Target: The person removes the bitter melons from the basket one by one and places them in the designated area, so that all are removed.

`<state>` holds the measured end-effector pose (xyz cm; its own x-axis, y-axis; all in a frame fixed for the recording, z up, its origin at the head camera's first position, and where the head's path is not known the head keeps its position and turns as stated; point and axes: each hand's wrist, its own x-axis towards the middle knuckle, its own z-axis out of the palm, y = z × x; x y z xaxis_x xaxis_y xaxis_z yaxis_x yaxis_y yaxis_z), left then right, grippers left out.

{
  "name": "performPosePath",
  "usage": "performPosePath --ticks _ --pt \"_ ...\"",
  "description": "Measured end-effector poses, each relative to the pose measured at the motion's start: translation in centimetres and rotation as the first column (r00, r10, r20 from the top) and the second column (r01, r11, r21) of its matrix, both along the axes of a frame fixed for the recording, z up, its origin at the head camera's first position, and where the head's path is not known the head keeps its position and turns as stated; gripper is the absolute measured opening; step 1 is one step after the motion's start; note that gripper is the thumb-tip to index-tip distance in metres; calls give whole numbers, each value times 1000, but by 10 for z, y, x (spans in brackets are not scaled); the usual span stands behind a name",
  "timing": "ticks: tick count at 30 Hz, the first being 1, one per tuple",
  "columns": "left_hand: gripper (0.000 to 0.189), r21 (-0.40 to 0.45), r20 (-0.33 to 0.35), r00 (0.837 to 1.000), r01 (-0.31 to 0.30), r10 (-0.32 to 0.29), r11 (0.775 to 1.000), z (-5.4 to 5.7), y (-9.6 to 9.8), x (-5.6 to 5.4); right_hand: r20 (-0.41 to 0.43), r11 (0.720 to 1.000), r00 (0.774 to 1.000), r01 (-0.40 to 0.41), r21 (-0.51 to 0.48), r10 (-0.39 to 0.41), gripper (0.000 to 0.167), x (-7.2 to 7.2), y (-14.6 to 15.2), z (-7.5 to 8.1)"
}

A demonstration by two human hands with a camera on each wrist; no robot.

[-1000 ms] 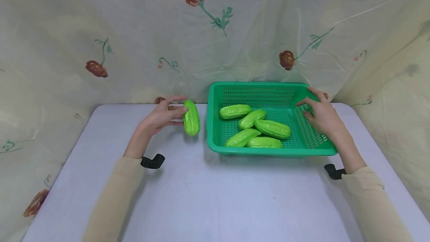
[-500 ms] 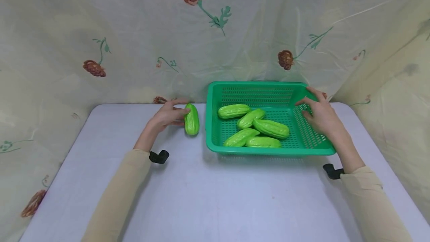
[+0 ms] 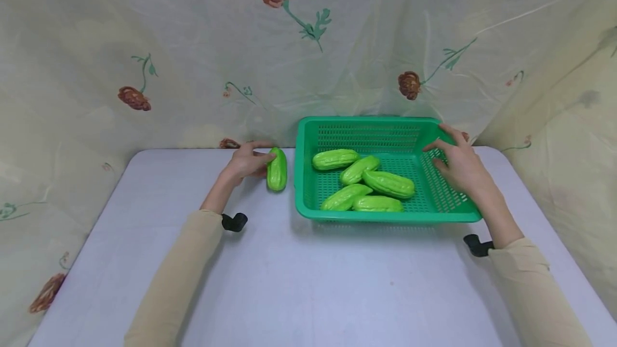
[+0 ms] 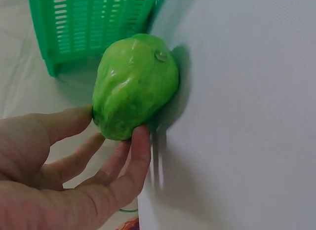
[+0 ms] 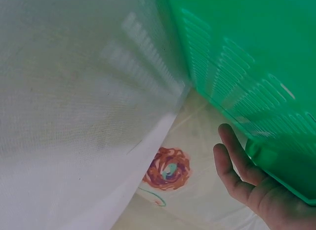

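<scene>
My left hand [image 3: 248, 164] pinches a light-green, ridged bitter melon [image 3: 277, 171] with thumb and fingertips at the table's back, left of the basket. In the left wrist view the melon [image 4: 134, 87] shows end-on with its stem stub, a shadow beside it; whether it touches the table I cannot tell. A green plastic basket [image 3: 385, 217] holds several more bitter melons [image 3: 389, 183]. At its right end my right hand [image 3: 463, 167] grips the rim, thumb and forefinger bent inside. Two fingers [image 5: 232, 166] show outside the basket in the right wrist view.
A white table [image 3: 308, 283] carries everything. Floral cloth [image 3: 207, 58] hangs behind and at both sides, close to the basket's back. The basket's left wall [image 4: 94, 22] stands just beyond the held melon.
My left hand has moved slightly right with the bitter melon, and its forearm has come forward. The melon appears a little lower. The right hand and basket stay put.
</scene>
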<state>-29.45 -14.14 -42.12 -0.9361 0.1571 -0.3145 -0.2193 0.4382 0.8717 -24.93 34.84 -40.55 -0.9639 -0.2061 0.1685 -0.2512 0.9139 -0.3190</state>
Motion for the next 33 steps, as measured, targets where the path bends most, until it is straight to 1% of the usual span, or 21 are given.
performPosePath --ticks 3,6,11,15,18,22,25,27,29,31,33 --pt "50 -25 -6 1000 -4 4 1000 0 2 -1 8 1000 1000 3 0 -3 28 0 -1 0" --pt "48 -43 -13 1000 -8 7 999 -3 3 -3 10 1000 1000 4 11 -4 28 0 -2 -1" --pt "47 -70 -39 999 -6 3 998 -6 4 -4 -3 1000 1000 -3 22 3 27 0 -2 -1" --pt "46 -75 -55 998 -4 -1 997 -5 5 -3 -13 1000 1000 -4 26 4 27 -1 -2 -1" --pt "47 -66 -51 999 -4 0 998 -5 6 -3 -13 1000 1000 -1 30 2 27 -1 0 -1" --pt "47 -60 -64 998 -8 4 998 -2 4 0 -11 1000 1000 0 31 0 27 -1 0 -1" --pt "48 -61 -99 995 -10 4 998 4 2 2 -14 999 1000 1 34 0 26 -1 -1 -1" --pt "48 -62 -137 991 -10 2 998 10 2 4 -17 999 1000 1 41 0 26 -1 -1 -1" --pt "46 -63 -190 982 -14 2 998 19 2 5 -19 999 1000 0 46 1 26 -1 -1 -1" --pt "45 -63 -247 969 -16 0 998 30 4 6 -20 999 1000 -1 51 2 26 0 -1 -1" --pt "43 -54 -293 956 1 -17 999 42 8 7 -21 999 1000 0 54 1 27 0 -1 -1"
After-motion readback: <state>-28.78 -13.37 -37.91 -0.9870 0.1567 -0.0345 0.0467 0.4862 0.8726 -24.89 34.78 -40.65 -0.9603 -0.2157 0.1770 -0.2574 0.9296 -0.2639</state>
